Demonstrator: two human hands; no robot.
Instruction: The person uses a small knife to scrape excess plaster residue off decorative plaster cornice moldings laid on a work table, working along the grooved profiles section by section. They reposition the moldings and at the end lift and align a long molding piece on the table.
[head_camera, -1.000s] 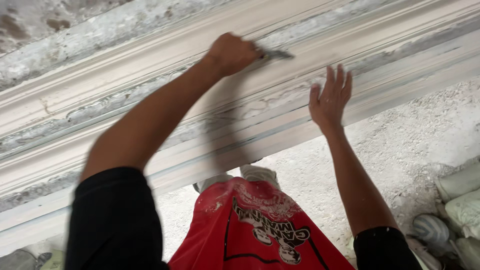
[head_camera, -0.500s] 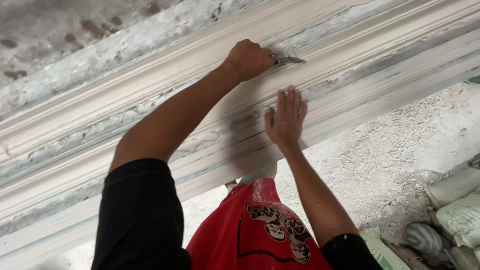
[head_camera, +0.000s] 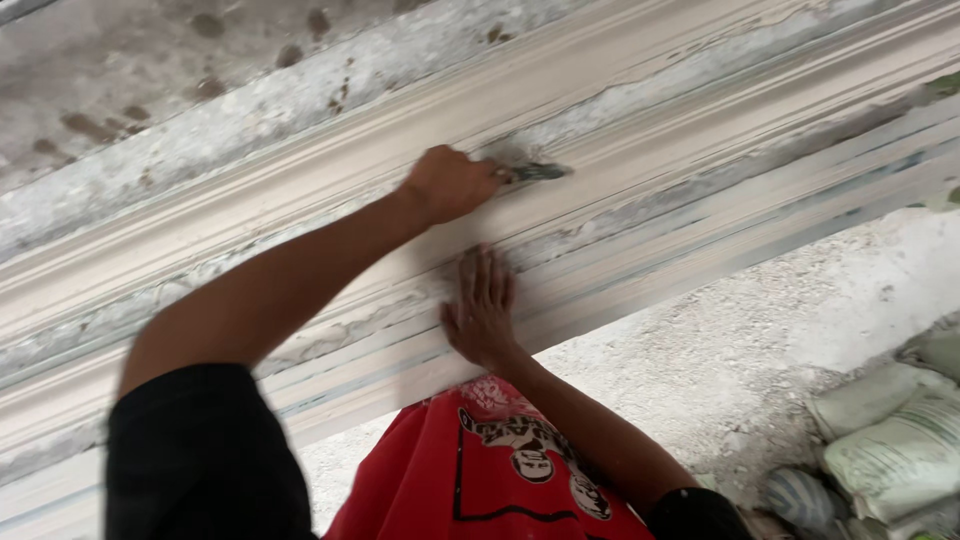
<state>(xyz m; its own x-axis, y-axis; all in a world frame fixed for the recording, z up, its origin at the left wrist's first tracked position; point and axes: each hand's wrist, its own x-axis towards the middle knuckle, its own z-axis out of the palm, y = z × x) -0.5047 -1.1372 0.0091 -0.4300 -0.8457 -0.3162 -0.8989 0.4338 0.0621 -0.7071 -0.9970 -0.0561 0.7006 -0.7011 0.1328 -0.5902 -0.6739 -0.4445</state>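
A long white plaster moulding (head_camera: 720, 120) with several ridges runs diagonally across the view. My left hand (head_camera: 450, 183) is closed on a small metal scraping tool (head_camera: 538, 171), whose blade lies against an upper ridge where the plaster is rough and grey. Just below it, my right hand (head_camera: 482, 312) rests flat on the lower ridges, fingers together and pointing up. It holds nothing. Both forearms reach up from black sleeves, with a red printed shirt (head_camera: 490, 470) between them.
Above the moulding is a rough grey surface (head_camera: 200, 70) with dark spots. Pale gravelly ground (head_camera: 740, 350) shows below the moulding at right. Several filled sacks (head_camera: 890, 440) lie piled at the lower right corner.
My right hand has come in from the right and settled flat on the moulding under my left hand. My left hand still holds the tool against the upper ridge.
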